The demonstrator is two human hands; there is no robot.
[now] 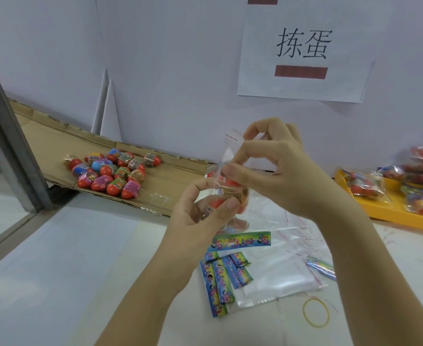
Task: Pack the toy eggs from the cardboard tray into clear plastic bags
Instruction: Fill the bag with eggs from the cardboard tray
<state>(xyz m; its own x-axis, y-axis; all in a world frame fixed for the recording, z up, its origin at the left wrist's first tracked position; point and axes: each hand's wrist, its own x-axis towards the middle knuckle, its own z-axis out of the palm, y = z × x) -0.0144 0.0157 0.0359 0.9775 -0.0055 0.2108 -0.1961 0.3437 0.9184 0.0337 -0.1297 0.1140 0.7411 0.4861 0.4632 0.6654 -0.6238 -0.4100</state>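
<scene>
A: While the left hand (pixel 205 208) is cupping the bag (pixel 233 151) from below, what is the right hand (pixel 275 166) doing?

B: It is working at the bag's neck, near the middle of the frame. Its fingers (pixel 233 169) are pinching the film just above the eggs (pixel 218 203), probably to close the mouth so that nothing is slipping out.

A: And the left fingers (pixel 230 205)?

B: They are curling round the lower bag and clamping the eggs through the plastic. I judge they are taking the weight, so the right hand is staying free for the flap.

A: Where are the rest lying?

B: The loose eggs (pixel 113 171) are sitting heaped on the tray (pixel 170 181) at centre left, well apart from both hands. Plenty are waiting.

A: Why is so much lying under the hands?

B: For reach, I think. The spare bags (pixel 280 265) are lying flat on the desk (pixel 68 258) at lower centre, with printed strips (pixel 240 239) touching them. The packed bags (pixel 365 186) are piling up in the yellow bin (pixel 380 213) at the right edge, keeping finished work apart from unpacked stock.
</scene>
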